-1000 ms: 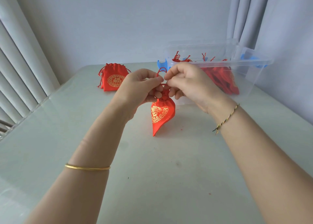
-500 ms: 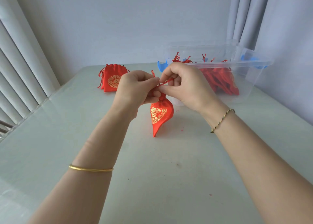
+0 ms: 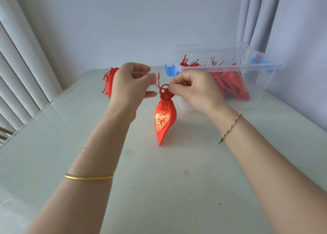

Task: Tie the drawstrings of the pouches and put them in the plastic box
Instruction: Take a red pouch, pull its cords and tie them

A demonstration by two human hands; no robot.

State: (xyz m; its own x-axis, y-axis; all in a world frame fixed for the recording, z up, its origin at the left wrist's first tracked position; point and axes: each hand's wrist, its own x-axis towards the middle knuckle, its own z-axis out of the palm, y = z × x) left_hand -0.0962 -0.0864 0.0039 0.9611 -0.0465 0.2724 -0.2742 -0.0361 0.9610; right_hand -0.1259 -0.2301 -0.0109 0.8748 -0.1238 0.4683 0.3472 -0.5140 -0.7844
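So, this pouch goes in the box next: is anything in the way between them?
Nothing visible blocks it. The red satin pouch with gold print is held up by its red drawstring, pinched by the left hand and right hand, just before the clear plastic box. Its top is open; only the right hand lies between them.

Drawstring (image 3: 164,85) between left hand (image 3: 131,85), right hand (image 3: 194,90)

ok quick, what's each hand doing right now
Left hand: closed, pinching the red drawstring of the red satin pouch with gold print.
Right hand: closed, pinching the same drawstring's loop at the pouch neck.
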